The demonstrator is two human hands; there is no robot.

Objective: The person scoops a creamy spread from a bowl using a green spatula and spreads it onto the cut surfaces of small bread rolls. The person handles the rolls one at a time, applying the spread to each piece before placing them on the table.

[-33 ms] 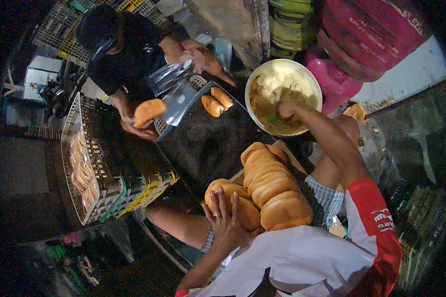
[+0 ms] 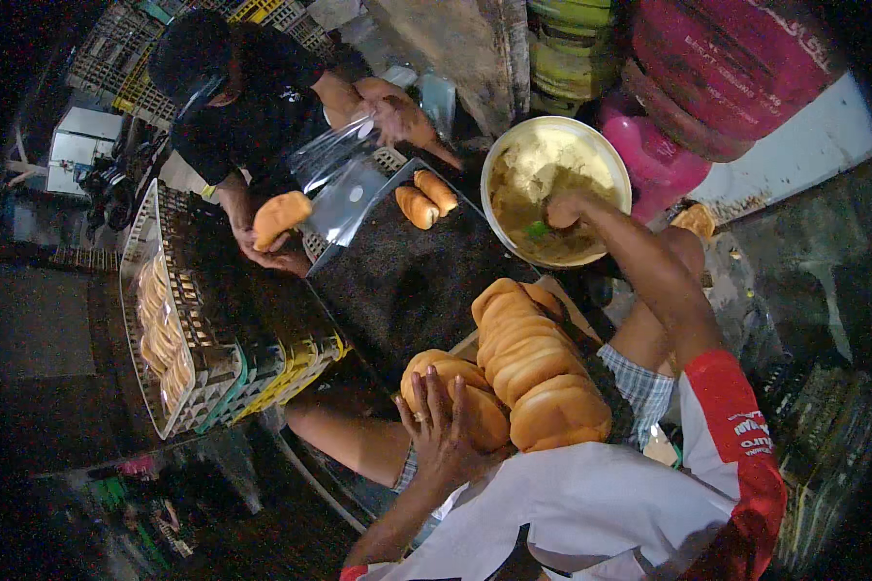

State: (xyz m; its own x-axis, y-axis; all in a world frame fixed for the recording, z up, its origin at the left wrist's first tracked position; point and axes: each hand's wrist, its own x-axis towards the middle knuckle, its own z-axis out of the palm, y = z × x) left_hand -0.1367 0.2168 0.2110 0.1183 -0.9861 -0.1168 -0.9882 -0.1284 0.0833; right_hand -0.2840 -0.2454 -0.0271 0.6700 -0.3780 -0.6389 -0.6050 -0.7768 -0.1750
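Note:
My left hand (image 2: 443,426) lies with fingers spread on a golden bread bun (image 2: 470,412), at the near end of a short row of buns. Beside it, a longer row of buns (image 2: 538,353) runs away from me, pressed close together. My right hand (image 2: 569,207) is down inside a round, pale bucket (image 2: 606,155) of yellowish cream spread. Its fingers are closed round something mostly hidden; a small green part shows just below them against the cream.
Across the dark tray (image 2: 397,300), a co-worker holds a bun (image 2: 281,219) and clear plastic bags (image 2: 334,160). Two filled rolls (image 2: 424,199) lie at the tray's far end. Stacked crates (image 2: 233,378) with packed bread stand left. A pink gas cylinder (image 2: 717,77) stands behind the bucket.
The co-worker's hand with the bun has shifted slightly left. My right hand has moved a little within the bucket, and more of the green part shows. My left hand stays on the bun.

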